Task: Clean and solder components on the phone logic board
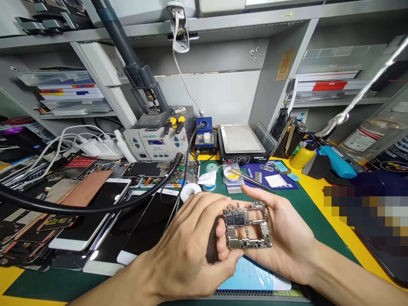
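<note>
Circuit board cradled in curled right hand, pinched at one side by left hand, tweezers laid beyond right hand.

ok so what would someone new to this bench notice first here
Probably the circuit board with cutouts, held in the right hand at front centre, the left hand close beside it. Next, perhaps the thick black cable sweeping in front of the phone screens at left, and the yellow-and-black pliers on the grey rework station behind.
</note>
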Available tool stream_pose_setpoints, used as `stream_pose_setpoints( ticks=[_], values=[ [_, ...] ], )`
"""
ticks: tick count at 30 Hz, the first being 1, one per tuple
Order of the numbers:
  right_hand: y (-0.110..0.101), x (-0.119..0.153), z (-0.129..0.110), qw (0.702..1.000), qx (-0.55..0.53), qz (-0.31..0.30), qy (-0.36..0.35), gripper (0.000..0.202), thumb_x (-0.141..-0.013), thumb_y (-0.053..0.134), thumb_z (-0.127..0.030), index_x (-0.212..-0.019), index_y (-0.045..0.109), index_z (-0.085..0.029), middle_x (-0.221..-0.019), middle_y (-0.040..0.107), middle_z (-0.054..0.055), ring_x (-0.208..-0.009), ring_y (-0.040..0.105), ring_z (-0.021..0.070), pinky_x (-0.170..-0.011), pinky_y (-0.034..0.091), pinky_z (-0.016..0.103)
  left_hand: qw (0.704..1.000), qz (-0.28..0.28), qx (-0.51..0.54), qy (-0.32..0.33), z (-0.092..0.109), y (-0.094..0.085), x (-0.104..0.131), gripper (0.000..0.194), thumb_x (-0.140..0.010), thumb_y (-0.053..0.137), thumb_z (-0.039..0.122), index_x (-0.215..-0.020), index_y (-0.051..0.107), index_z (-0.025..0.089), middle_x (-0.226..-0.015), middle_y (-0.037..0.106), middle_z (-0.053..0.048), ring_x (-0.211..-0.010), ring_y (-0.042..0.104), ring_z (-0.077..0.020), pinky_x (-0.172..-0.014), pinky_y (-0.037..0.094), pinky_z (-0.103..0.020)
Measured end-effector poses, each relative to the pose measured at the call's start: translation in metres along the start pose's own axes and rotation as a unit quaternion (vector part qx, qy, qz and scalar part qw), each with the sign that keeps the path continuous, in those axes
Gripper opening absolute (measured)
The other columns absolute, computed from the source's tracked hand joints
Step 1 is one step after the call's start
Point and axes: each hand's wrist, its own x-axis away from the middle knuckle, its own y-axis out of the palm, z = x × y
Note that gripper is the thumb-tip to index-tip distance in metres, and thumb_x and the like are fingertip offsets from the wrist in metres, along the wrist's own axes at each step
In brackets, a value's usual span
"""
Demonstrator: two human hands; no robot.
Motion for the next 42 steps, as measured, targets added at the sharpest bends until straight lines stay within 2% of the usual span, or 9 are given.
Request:
stream_pose_setpoints(
  ticks=[5, 16, 19, 25, 37, 42],
  values=[
    [0.0006, 0.0006, 0.0008, 1.0, 0.01, -0.01, -0.008, 0.054, -0.098, 0.037, -0.055, -0.097, 0.074, -0.015, -0.081, 0.078, 0.015, -0.078, 0.077, 0.0324, -0.081, 0.061, 0.049, 1.0, -0.006, -0.005, -0.003, 0.0001, 0.0002, 0.0007, 0.067, -0.08, 0.077, 0.019, -0.139, 0.044, 0.016, -0.123, 0.066, -0.013, -0.116, 0.064, -0.0273, -0.103, 0.056, -0.042],
    [-0.0051, 0.0024, 0.0012, 0.998, 0.029, -0.062, -0.014, 0.047, -0.098, 0.043, -0.048, -0.094, 0.075, -0.015, -0.082, 0.079, 0.014, -0.08, 0.077, 0.032, -0.084, 0.061, 0.048, 1.0, 0.005, -0.026, 0.005, 0.0007, 0.0013, 0.0018, 0.064, -0.083, 0.074, 0.022, -0.139, 0.044, 0.012, -0.121, 0.068, -0.016, -0.113, 0.067, -0.0285, -0.101, 0.059, -0.043],
    [-0.0046, 0.0026, 0.0006, 0.998, 0.025, -0.054, -0.011, 0.047, -0.098, 0.043, -0.048, -0.096, 0.075, -0.014, -0.083, 0.08, 0.015, -0.08, 0.077, 0.0316, -0.085, 0.061, 0.048, 1.0, 0.005, -0.019, 0.005, 0.0008, 0.0016, 0.0019, 0.063, -0.083, 0.075, 0.022, -0.138, 0.046, 0.012, -0.121, 0.069, -0.015, -0.113, 0.067, -0.0274, -0.101, 0.059, -0.042],
    [-0.0043, 0.0042, 0.0002, 0.999, -0.016, -0.032, 0.002, 0.055, -0.106, 0.028, -0.037, -0.097, 0.075, -0.009, -0.083, 0.08, 0.016, -0.079, 0.078, 0.0289, -0.091, 0.059, 0.047, 1.0, 0.012, -0.019, 0.011, 0.0007, 0.0006, 0.0018, 0.06, -0.082, 0.075, 0.02, -0.135, 0.049, 0.009, -0.118, 0.069, -0.014, -0.111, 0.068, -0.0249, -0.099, 0.059, -0.038],
    [-0.0056, 0.0023, 0.0, 0.999, -0.031, -0.037, 0.002, 0.058, -0.107, 0.027, -0.039, -0.098, 0.075, -0.007, -0.084, 0.08, 0.017, -0.079, 0.078, 0.0291, -0.091, 0.058, 0.047, 1.0, 0.006, -0.015, 0.016, -0.0009, 0.002, 0.003, 0.062, -0.082, 0.076, 0.019, -0.136, 0.048, 0.009, -0.119, 0.069, -0.013, -0.111, 0.068, -0.0226, -0.1, 0.058, -0.033],
    [-0.0056, 0.0002, 0.0002, 0.999, -0.029, -0.032, 0.0, 0.058, -0.106, 0.026, -0.04, -0.103, 0.074, -0.007, -0.084, 0.08, 0.017, -0.078, 0.078, 0.0294, -0.091, 0.058, 0.048, 1.0, 0.004, -0.015, 0.014, -0.0001, 0.0014, 0.0028, 0.06, -0.082, 0.076, 0.02, -0.135, 0.05, 0.01, -0.119, 0.069, -0.013, -0.11, 0.068, -0.0241, -0.098, 0.059, -0.035]
  ],
)
